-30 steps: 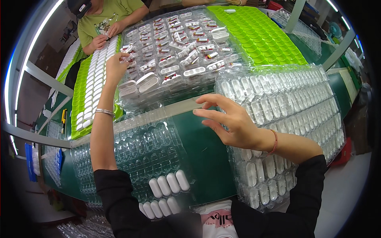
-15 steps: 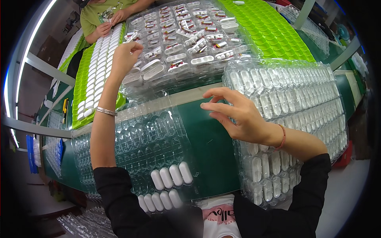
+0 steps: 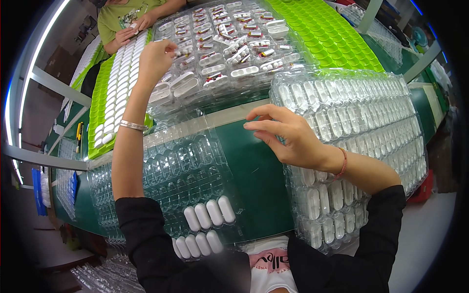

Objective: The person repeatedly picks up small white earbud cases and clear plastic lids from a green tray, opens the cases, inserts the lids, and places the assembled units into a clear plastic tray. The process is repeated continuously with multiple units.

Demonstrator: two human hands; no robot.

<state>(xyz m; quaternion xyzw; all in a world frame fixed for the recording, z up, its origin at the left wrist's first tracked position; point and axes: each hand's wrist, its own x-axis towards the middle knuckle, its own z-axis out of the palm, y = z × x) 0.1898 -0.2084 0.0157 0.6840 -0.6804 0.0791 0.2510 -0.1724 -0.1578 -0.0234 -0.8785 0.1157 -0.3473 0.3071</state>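
Note:
My left hand (image 3: 156,59) reaches over the left side of a clear tray stack (image 3: 205,93) holding white cases and small red-and-silver cylinders. Its fingers are curled together; whatever they hold, if anything, is hidden. My right hand (image 3: 290,136) hovers over the green tabletop beside another clear tray stack (image 3: 351,117) filled with white oblong cases. Its thumb and fingers are apart, with nothing between them. Below my left hand lies a clear blister tray (image 3: 166,171). Several white oblong cases (image 3: 207,215) sit in two rows at its near right corner.
At the far left, a bright green tray (image 3: 100,117) carries rows of white cases (image 3: 119,90). Another green tray (image 3: 327,39) lies at the back right. A co-worker's hands (image 3: 132,31) are busy at the far left. A grey metal bar (image 3: 49,158) crosses the left side.
My left hand has moved slightly farther away over the trays. The right hand has shifted a little left, its fingers still apart. The cases in the near tray remain in place.

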